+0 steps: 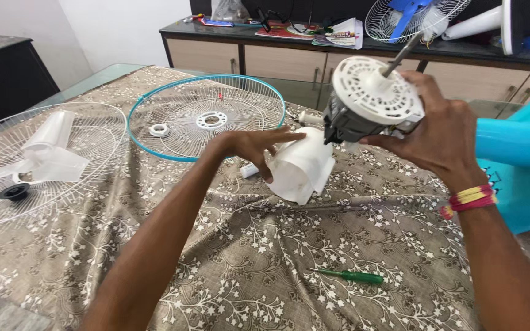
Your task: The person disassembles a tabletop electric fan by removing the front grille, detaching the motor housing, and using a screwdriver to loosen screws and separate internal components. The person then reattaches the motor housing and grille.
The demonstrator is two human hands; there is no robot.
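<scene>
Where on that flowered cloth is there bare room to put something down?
Bare cloth lies in front, between the left forearm and green screwdriver. It is crowded by the white cover, blue-rimmed grille and white grille.

A screwdriver lies on the tablecloth, before the two fan grilles.

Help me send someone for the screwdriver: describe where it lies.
On the floral brown tablecloth, look at the near edge, below the right hand. The small green-handled screwdriver lies flat there, alone, the only green thing.
</scene>
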